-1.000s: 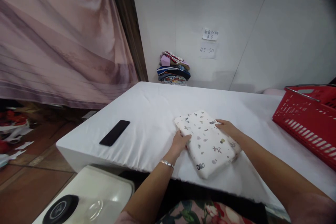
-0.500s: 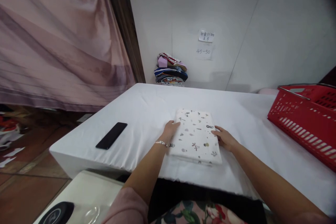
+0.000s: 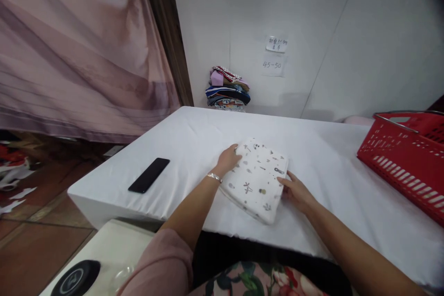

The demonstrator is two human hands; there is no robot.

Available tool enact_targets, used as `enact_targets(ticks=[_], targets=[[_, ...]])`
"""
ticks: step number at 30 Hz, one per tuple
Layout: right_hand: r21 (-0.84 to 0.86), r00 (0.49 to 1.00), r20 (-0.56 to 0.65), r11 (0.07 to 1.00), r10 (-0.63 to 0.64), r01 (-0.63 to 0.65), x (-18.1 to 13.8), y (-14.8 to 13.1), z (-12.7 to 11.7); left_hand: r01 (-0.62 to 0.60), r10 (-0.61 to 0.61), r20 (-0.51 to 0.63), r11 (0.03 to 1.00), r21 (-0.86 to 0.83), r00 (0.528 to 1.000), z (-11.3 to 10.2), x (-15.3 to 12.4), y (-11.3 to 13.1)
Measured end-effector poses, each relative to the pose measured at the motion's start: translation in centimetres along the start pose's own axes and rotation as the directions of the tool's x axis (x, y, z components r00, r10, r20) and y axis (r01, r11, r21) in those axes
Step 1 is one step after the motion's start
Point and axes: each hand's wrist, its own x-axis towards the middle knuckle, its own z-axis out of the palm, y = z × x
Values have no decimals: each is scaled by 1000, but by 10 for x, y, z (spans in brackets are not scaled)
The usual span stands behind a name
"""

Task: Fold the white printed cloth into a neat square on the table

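Note:
A folded white cloth with small printed figures lies on the white-covered table in front of me. My left hand rests against its far left corner, fingers curled on the edge. On the cloth's right edge sits my right hand, fingers stretched along the side. The near edge of the cloth looks slightly raised off the table between the two hands.
A black phone lies near the table's left edge. A red basket stands at the right. A stack of folded clothes sits at the back by the wall. A white stool with a dark disc stands below left.
The cloth has been turned clockwise and pushed a little farther from me. My left hand went up to its far corner and my right hand slid down its right edge.

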Motion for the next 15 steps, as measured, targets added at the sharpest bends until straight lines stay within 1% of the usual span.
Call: enact_targets(ticks=[2, 4, 5, 8, 11, 13, 15], targets=[[58, 998, 58, 998, 24, -27, -9, 11, 6, 24, -24, 63, 1000, -5, 998, -6, 10, -1], [103, 996, 70, 993, 52, -59, -14, 19, 8, 79, -80, 135, 997, 14, 988, -9, 16, -6], [115, 996, 67, 991, 65, -73, -16, 22, 7, 100, -104, 153, 995, 29, 983, -10, 17, -9], [103, 994, 56, 989, 97, -102, -16, 21, 2, 139, -148, 113, 986, 88, 982, -11, 13, -16], [96, 993, 47, 989, 107, -111, -13, 15, -1, 173, -190, 72, 966, 192, 979, -12, 5, -20], [111, 993, 68, 988, 101, -108, -10, 12, 0, 156, -185, 83, 949, 275, 979, -12, 1, -21], [122, 992, 84, 987, 93, -102, -7, 11, 2, 102, -144, 98, 933, 345, 985, -10, -1, -22]])
